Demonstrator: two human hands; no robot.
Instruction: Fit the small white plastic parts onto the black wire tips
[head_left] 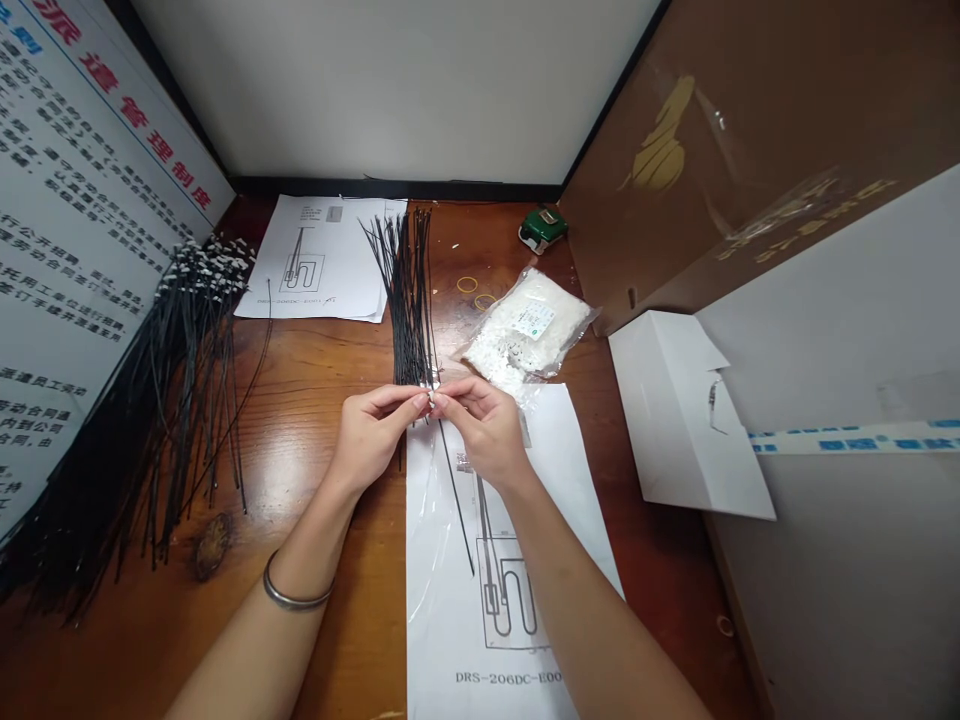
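Near the middle of a brown wooden bench (337, 560), two bare hands meet, fingertips nearly touching. The left hand (379, 425) and right hand (476, 420) pinch narrowly at a tiny white connector (431, 398); fingers hide its shape. A black wire (455, 490) slants from the fingertips toward the bench's front edge, over a printed diagram sheet (442, 600).

Just beyond the hands, a bundle of black wires (411, 310) points toward the back edge, its near ends close against the fingers. Right of it, an opened clear bag of white connectors (551, 310) spills pieces near the right hand. Two rubber bands (466, 285) and a green tape measure (543, 229) lie farther back, the tape measure near the back right corner.

Diagram papers (319, 265) lie along the back edge, left of centre. White-tipped wires (199, 330) crowd the left edge; a folded white card (675, 410) stands at the right.
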